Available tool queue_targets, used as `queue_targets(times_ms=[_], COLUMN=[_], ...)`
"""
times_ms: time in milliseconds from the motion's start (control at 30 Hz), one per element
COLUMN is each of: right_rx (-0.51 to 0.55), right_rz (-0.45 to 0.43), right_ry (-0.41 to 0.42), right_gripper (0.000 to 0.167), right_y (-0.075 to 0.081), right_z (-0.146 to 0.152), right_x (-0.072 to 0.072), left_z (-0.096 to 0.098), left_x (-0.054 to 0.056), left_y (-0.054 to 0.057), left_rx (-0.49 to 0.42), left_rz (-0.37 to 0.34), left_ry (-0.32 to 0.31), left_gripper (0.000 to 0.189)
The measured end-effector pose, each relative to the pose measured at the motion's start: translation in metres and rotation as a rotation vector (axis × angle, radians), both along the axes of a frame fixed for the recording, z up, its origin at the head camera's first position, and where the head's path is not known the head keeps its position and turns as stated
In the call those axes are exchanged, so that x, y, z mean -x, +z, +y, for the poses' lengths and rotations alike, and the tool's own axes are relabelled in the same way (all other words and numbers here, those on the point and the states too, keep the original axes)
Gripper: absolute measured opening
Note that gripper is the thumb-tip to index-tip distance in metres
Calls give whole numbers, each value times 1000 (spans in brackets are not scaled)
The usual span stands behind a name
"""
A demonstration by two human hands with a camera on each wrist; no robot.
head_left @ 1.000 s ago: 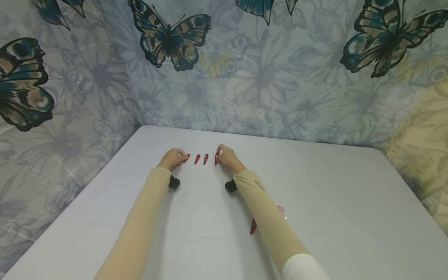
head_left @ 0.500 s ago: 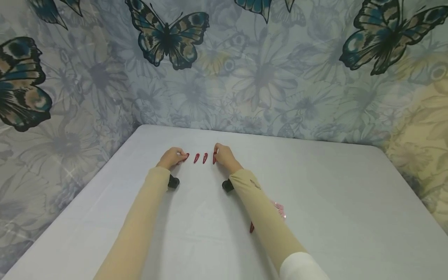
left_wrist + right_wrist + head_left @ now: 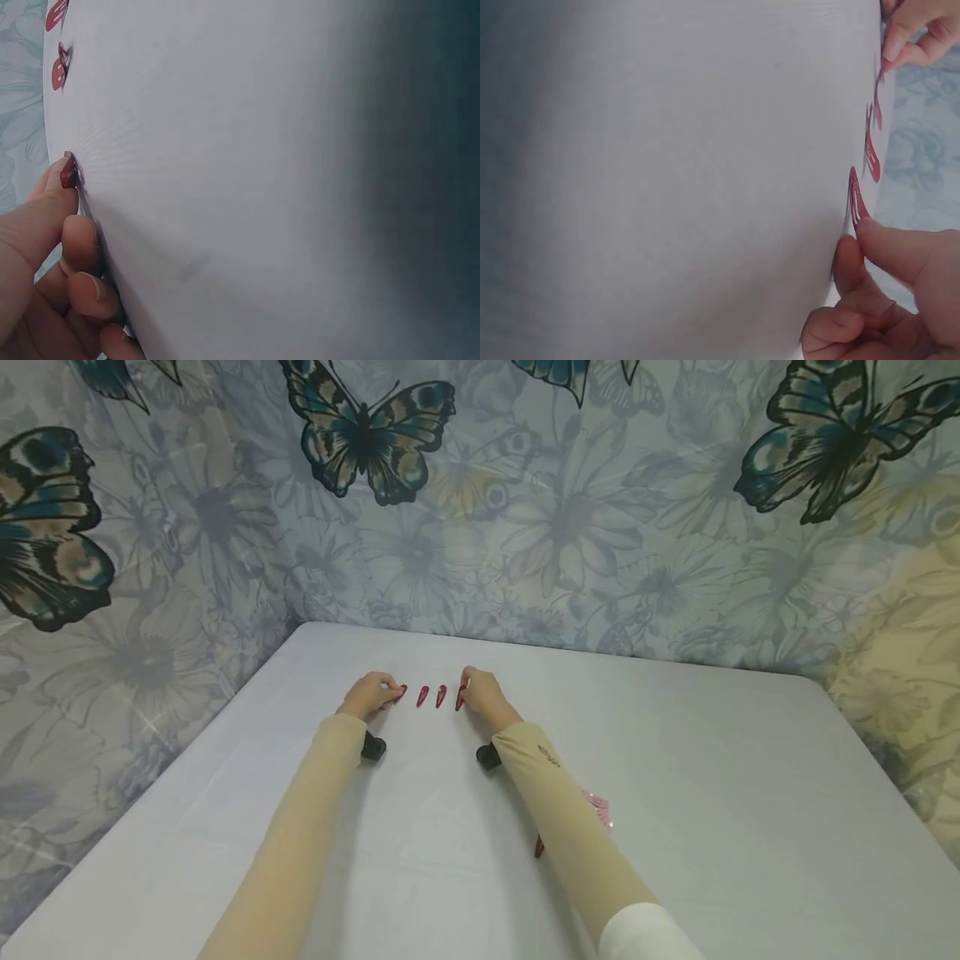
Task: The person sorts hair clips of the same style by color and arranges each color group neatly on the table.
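In the head view, red snap hair clips stand in a row near the far side of the white table. At the row's left end my left hand [image 3: 371, 695] pinches one hair clip [image 3: 68, 171] between thumb and finger, its other fingers curled near the tabletop. My right hand [image 3: 486, 697] pinches the right-end hair clip [image 3: 857, 196] by one end, its narrow tip showing. Between the hands, two hair clips [image 3: 423, 696] lie apart, slanted much alike. The fingers partly cover both held clips.
A further red hair clip [image 3: 538, 847] and a pink packet [image 3: 601, 810] lie on the white table [image 3: 720, 793], partly hidden by the right sleeve [image 3: 573, 831]. A butterfly-patterned cloth [image 3: 562, 518] rises behind the table. Dark wrist cameras [image 3: 373, 746] sit below both wrists.
My right hand has shifted slightly left with its hair clip, narrowing the gap to the neighbouring clip. My left hand stays in place on its clip. The head view has tilted a little.
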State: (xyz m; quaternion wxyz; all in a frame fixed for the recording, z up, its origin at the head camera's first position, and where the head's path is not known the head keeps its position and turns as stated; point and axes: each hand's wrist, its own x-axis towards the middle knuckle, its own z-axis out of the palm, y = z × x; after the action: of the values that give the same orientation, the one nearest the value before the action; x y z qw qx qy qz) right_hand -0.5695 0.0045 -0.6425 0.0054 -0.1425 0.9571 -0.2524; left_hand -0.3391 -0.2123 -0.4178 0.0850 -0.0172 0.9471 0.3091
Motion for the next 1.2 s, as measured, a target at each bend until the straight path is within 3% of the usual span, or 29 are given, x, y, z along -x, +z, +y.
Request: queue_targets(times_ms=[200, 400, 733, 867, 967, 1033, 1067, 1133, 1167, 1200], right_rx=[22, 3, 41, 79, 101, 96, 95, 102, 105, 104], right_rz=[12, 48, 0, 19, -35, -98, -98, -75, -80, -80], right_ry=[-8, -5, -3, -9, -44, -61, -64, -53, -44, -30], right_gripper=[19, 17, 15, 12, 15, 19, 20, 20, 20, 21], right_y=[-5, 12, 84, 99, 134, 148, 148, 137, 128, 109], right_z=[3, 4, 6, 6, 4, 4, 4, 5, 6, 6], right_x=[-2, -21, -86, -102, -135, -146, -146, -137, -128, -110], left_z=[0, 1, 0, -1, -1, -1, -5, -6, -6, -7], left_x=[-4, -5, -3, -3, -2, 1, 6, 8, 8, 8], left_y=[1, 2, 1, 1, -1, -3, -11, -13, -13, -13], left_rx=[4, 14, 39, 45, 40, 32, 19, 12, 12, 10], left_rz=[19, 26, 35, 33, 34, 24, 54, 52, 53, 54], left_ry=[1, 4, 2, 14, 20, 19, 6, 9, 7, 11], left_gripper=[19, 19, 20, 20, 21, 22, 25, 26, 26, 25])
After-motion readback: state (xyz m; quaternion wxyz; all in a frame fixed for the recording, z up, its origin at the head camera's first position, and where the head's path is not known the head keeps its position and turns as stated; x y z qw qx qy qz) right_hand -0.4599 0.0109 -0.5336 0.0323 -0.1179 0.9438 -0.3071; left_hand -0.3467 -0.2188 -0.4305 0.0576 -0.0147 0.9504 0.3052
